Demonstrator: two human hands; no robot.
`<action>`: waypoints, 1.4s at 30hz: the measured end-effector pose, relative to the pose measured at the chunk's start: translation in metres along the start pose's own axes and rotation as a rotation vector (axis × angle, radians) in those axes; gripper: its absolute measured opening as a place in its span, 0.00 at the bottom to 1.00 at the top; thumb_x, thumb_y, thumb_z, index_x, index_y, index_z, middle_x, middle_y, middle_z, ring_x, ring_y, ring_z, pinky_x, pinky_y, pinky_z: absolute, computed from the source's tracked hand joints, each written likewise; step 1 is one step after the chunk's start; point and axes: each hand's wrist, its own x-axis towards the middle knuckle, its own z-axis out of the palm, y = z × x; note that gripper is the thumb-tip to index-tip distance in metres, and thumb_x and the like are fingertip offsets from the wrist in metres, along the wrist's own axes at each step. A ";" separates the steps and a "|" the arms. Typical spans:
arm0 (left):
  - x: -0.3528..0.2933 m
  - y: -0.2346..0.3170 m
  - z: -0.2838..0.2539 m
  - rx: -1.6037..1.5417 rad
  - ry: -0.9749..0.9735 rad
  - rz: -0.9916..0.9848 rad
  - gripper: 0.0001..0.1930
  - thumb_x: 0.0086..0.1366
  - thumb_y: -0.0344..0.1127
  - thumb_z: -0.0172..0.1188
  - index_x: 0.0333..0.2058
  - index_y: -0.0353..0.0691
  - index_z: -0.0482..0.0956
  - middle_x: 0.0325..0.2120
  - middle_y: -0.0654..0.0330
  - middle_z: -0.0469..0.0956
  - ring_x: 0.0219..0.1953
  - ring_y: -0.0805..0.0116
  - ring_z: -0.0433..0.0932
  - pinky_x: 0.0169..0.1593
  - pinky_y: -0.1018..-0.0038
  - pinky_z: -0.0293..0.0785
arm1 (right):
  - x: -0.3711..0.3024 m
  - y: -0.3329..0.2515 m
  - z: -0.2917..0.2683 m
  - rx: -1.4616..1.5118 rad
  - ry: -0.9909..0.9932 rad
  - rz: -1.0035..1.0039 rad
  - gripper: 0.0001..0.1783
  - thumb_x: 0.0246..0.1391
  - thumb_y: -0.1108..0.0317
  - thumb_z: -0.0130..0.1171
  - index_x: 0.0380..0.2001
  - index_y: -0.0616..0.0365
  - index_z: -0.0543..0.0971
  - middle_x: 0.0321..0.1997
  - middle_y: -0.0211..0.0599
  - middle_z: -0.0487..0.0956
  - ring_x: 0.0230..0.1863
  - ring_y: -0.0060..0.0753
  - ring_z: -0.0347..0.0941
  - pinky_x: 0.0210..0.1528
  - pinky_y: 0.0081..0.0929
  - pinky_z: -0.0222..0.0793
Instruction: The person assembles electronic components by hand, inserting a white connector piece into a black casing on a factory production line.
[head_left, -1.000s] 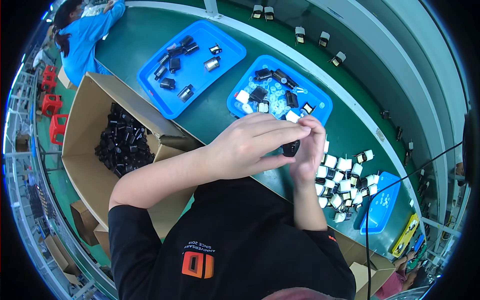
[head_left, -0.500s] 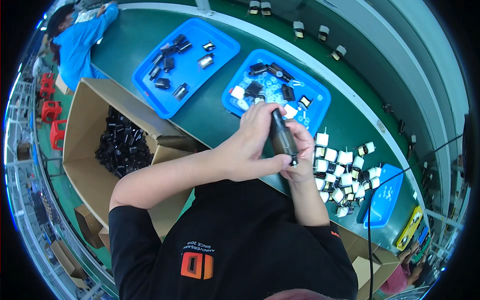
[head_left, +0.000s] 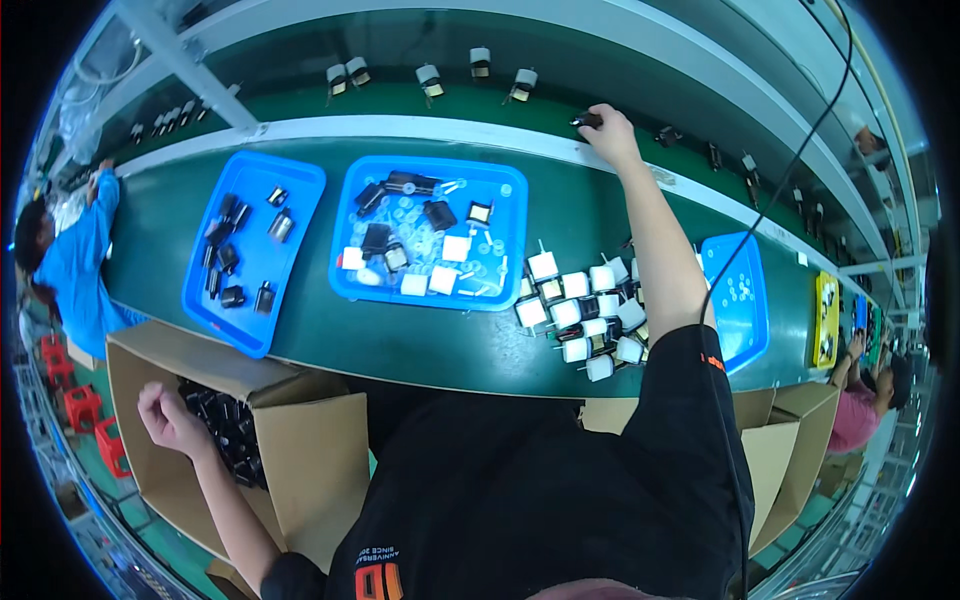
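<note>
My right hand (head_left: 613,138) is stretched far forward, over the white rail at the belt's near edge. Its fingers are closed on a black cylindrical part (head_left: 587,120), held by its end at the green belt; the hand covers most of it. My left hand (head_left: 175,422) hangs over the open cardboard box (head_left: 150,365) at lower left, fingers curled in, with nothing visible in them. Below and beside it lie many glossy black plastic parts (head_left: 232,425) in the box. On the table, white-capped parts with metal pins (head_left: 575,312) stand clustered by my right forearm.
A blue tray (head_left: 520,235) holds clear washers, black housings and white pieces. Another blue tray (head_left: 312,185) to its left carries dark parts. A third blue tray (head_left: 745,335) stands right of my forearm. A black cable (head_left: 765,205) crosses the view. A co-worker (head_left: 75,265) sits at far left.
My hands, together on the dark part before, have separated. The right carried a dark part forward to the belt; the left moved down and left over the box. The view has turned.
</note>
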 end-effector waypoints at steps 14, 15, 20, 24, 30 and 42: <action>-0.190 -0.163 -0.055 0.468 -0.908 -0.400 0.17 0.58 0.36 0.64 0.42 0.31 0.74 0.36 0.52 0.78 0.41 0.62 0.77 0.47 0.67 0.72 | -0.157 -0.004 -0.077 -0.327 -0.139 0.388 0.26 0.54 0.54 0.55 0.45 0.67 0.66 0.39 0.66 0.78 0.44 0.62 0.76 0.47 0.48 0.71; -0.192 -0.164 -0.052 0.476 -0.921 -0.403 0.18 0.58 0.36 0.64 0.42 0.31 0.74 0.36 0.52 0.78 0.41 0.62 0.77 0.47 0.67 0.72 | -0.159 -0.002 -0.073 -0.243 -0.079 0.343 0.25 0.54 0.57 0.56 0.45 0.67 0.64 0.38 0.67 0.77 0.44 0.64 0.75 0.47 0.49 0.70; -0.193 -0.172 -0.019 0.502 -0.987 -0.416 0.19 0.57 0.37 0.64 0.43 0.32 0.74 0.36 0.52 0.78 0.41 0.62 0.78 0.47 0.67 0.72 | -0.155 -0.013 -0.059 -0.081 -0.001 0.225 0.26 0.49 0.63 0.64 0.45 0.65 0.64 0.35 0.61 0.78 0.39 0.61 0.77 0.43 0.44 0.71; -0.197 -0.174 0.015 0.511 -1.055 -0.438 0.20 0.56 0.38 0.65 0.43 0.32 0.73 0.36 0.51 0.78 0.41 0.61 0.78 0.47 0.66 0.72 | -0.151 -0.023 -0.058 0.113 -0.152 0.174 0.25 0.47 0.67 0.67 0.43 0.64 0.65 0.33 0.53 0.79 0.33 0.45 0.78 0.38 0.36 0.73; -0.194 -0.168 0.061 0.538 -1.162 -0.502 0.21 0.55 0.39 0.66 0.43 0.32 0.73 0.36 0.51 0.78 0.41 0.60 0.78 0.47 0.66 0.73 | -0.152 -0.029 -0.046 0.554 0.014 0.019 0.16 0.47 0.77 0.66 0.37 0.61 0.70 0.32 0.30 0.77 0.31 0.16 0.71 0.33 0.17 0.67; -0.176 -0.142 0.030 0.692 -1.217 -0.832 0.24 0.53 0.40 0.68 0.44 0.32 0.73 0.36 0.50 0.78 0.41 0.59 0.79 0.47 0.65 0.73 | -0.194 -0.110 -0.043 1.408 -0.032 0.102 0.17 0.59 0.76 0.54 0.51 0.64 0.71 0.45 0.41 0.76 0.38 0.32 0.75 0.41 0.28 0.73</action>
